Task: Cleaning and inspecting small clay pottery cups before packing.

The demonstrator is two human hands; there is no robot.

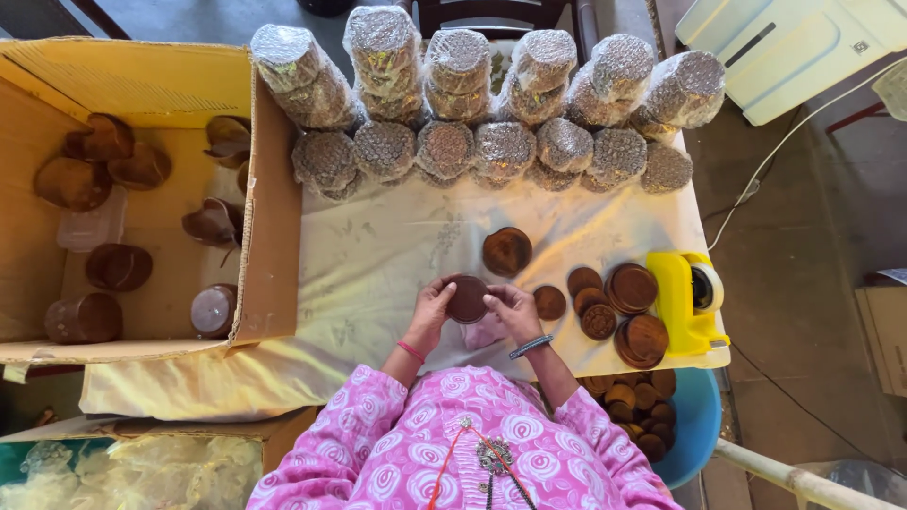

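A round dark brown wooden disc [468,298] is gripped between both hands just above the cloth-covered table [378,246]. My left hand [431,308] grips its left edge and my right hand [511,310] grips its right edge. A pinkish piece of wrap [484,332] lies under the hands. Another brown disc [507,251] rests on the cloth just beyond them. To the right of my right hand lie several more brown discs [598,302], some stacked.
Bubble-wrapped round stacks [491,104] fill the table's far side. A yellow tape dispenser [688,300] sits at the right edge. An open cardboard box [142,198] on the left holds brown wooden pieces. A blue tub [694,425] of small discs stands lower right.
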